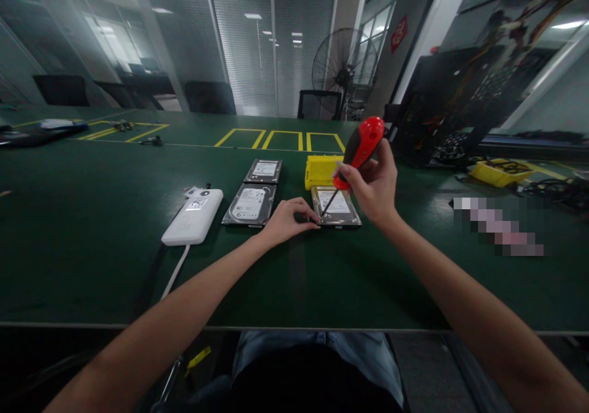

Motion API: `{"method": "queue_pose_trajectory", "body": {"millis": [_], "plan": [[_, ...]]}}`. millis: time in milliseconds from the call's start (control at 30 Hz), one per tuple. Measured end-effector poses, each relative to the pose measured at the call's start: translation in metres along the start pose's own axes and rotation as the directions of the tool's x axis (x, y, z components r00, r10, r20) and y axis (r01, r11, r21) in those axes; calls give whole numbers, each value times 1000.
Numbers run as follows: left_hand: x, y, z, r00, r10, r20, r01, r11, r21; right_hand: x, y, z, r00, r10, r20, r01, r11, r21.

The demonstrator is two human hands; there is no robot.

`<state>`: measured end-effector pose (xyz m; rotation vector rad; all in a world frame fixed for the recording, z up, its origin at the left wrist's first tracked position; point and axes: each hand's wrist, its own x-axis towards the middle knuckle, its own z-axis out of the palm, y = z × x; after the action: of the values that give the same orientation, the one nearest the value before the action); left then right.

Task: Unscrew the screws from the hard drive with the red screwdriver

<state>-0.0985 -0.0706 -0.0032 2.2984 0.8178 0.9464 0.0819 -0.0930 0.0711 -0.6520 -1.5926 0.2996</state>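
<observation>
My right hand (375, 183) grips a red and black screwdriver (365, 143) by its handle. The shaft slants down to the left, its tip at the near left corner of a hard drive (338, 203) with a white label. My left hand (292, 216) rests at that drive's left edge, thumb and fingers curled together near the screwdriver tip; whether they pinch anything small is hidden. Behind the drive, and partly covered by my right hand, stands a yellow box (319, 169). Left of my left hand lie two more hard drives, a near one (251, 204) and a far one (264, 170).
A white power bank (196, 220) with a cable lies on the green table (276, 278) at left. At right stand an open black computer case (442, 106) and a yellow tray (499, 172), beside dark cables. Yellow taped outlines mark the table's far side, with small parts at far left.
</observation>
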Motion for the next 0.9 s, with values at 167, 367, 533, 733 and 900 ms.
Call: {"method": "queue_pose_trajectory", "body": {"millis": [167,367,533,733,900], "plan": [[1,-3,2,999,-38,7,39,998,-40,1,-2,0,999,38,-30,-38,999,13],[3,-6,4,997,-83,8,83,995,-64,0,-2,2,998,59,-8,-59,998,-12],[2,-8,4,997,-73,11,74,994,-76,-2,-2,4,994,95,48,-96,995,20],[3,-8,3,995,-95,27,97,993,-70,-2,-1,4,989,130,68,-135,988,81],[4,-9,4,992,-117,38,119,991,-62,-2,0,4,987,140,74,-145,987,64]]}}
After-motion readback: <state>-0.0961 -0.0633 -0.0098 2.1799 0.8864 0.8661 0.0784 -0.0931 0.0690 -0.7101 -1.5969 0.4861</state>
